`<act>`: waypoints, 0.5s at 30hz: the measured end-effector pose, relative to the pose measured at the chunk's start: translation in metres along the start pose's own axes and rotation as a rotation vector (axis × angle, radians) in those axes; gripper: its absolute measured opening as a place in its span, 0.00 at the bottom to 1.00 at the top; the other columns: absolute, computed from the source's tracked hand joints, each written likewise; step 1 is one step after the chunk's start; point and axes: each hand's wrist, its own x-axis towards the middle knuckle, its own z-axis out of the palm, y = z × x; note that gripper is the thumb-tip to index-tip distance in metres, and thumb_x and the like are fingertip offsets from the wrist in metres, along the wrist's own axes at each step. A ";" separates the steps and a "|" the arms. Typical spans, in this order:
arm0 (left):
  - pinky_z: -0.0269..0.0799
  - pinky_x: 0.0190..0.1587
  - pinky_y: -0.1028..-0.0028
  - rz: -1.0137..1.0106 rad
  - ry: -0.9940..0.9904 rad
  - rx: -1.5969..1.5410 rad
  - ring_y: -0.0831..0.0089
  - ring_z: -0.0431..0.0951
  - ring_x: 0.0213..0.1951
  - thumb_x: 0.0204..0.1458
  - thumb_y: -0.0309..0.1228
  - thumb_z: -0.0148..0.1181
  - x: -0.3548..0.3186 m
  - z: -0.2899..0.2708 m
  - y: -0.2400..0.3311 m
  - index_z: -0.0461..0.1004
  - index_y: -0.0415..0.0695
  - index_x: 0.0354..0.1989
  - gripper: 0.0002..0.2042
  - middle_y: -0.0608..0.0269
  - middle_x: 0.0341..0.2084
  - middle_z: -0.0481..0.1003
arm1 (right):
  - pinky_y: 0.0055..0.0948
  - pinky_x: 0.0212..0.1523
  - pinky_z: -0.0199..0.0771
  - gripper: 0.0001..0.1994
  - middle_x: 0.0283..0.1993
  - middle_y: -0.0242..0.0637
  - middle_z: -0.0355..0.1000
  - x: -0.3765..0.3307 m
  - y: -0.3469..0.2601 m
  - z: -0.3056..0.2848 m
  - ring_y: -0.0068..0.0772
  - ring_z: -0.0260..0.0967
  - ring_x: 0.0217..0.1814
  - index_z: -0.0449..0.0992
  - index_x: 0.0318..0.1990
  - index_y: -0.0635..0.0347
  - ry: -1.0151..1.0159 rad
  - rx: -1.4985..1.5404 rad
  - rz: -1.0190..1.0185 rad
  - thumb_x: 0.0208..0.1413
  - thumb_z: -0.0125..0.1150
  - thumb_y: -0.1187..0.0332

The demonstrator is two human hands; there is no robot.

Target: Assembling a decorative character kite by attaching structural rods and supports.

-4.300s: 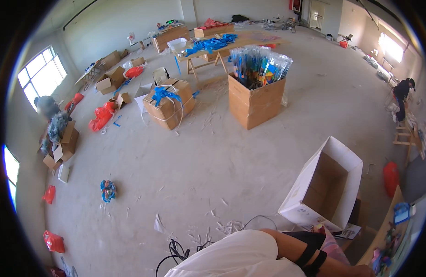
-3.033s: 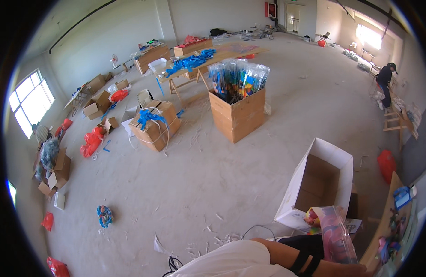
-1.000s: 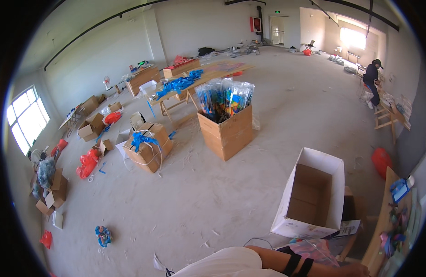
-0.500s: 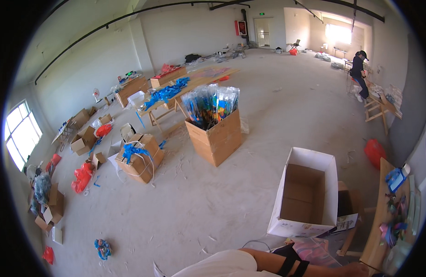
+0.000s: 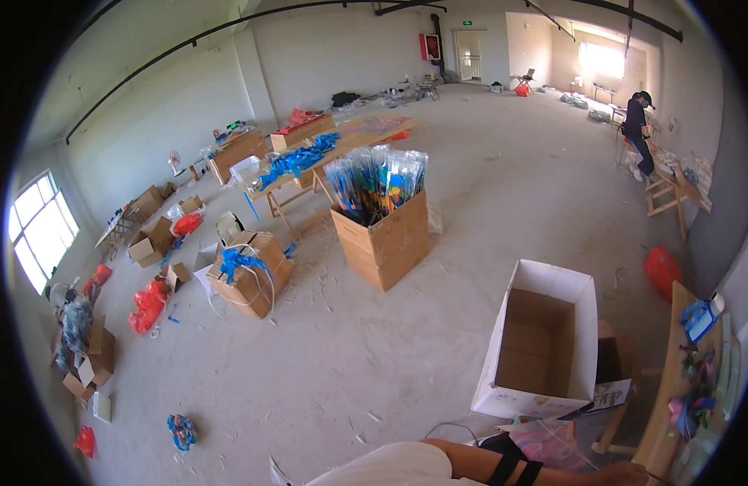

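My right forearm comes in along the bottom edge, with a white sleeve and a black band, and reaches to the right. My right hand (image 5: 626, 473) is cut off by the lower edge beside a clear plastic packet (image 5: 552, 441) with pinkish contents. Whether the fingers grip the packet is hidden. Just above them stands an open, empty white cardboard box (image 5: 544, 348). At the right is a wooden table (image 5: 664, 405) with small colourful items on it. My left hand is out of view.
A brown box (image 5: 386, 239) full of colourful packets stands mid-floor. A strapped carton with blue tape (image 5: 248, 271) is to its left. Trestle tables, boxes and red bags line the far left wall. A person in dark clothes (image 5: 635, 130) works at the far right.
The view has swung upward, showing more of the far wall and doorway. The clear packet and my right hand have sunk to the bottom edge.
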 end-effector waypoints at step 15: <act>0.67 0.29 0.62 -0.156 -0.107 0.007 0.54 0.72 0.25 0.55 0.29 0.59 -0.007 -0.014 -0.056 0.70 0.38 0.23 0.11 0.52 0.20 0.70 | 0.28 0.23 0.63 0.07 0.28 0.36 0.72 0.017 0.053 0.025 0.25 0.62 0.23 0.78 0.33 0.67 0.028 -0.020 0.178 0.58 0.67 0.72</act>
